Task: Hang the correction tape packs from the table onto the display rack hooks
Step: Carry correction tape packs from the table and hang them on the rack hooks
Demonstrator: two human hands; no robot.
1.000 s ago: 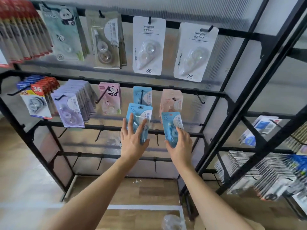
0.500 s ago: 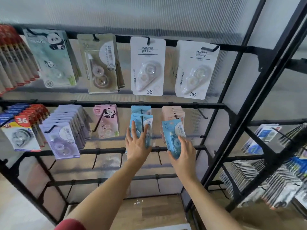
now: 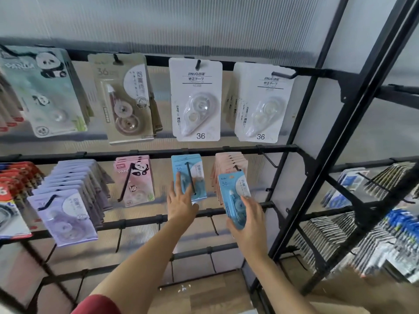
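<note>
A few blue correction tape packs point(image 3: 189, 175) hang on a black hook point(image 3: 190, 177) in the rack's middle row. My left hand point(image 3: 181, 200) lies flat against the lower part of the front pack, fingers straight. My right hand point(image 3: 247, 220) grips another blue correction tape pack point(image 3: 233, 198) by its lower end, holding it upright and slightly tilted in front of the pink packs point(image 3: 229, 166), to the right of the hung blue ones.
The black display rack point(image 3: 283, 148) carries white packs marked 36 point(image 3: 196, 98), panda packs point(image 3: 136, 180), purple packs point(image 3: 65, 207) and red ones at far left. A bare hook point(image 3: 268, 158) juts out right of the pink packs. Another rack with stock point(image 3: 374, 223) stands at right.
My left hand slid its blue pack up and back along the hook against the others. My right hand rose with its pack. The camera tilted upward.
</note>
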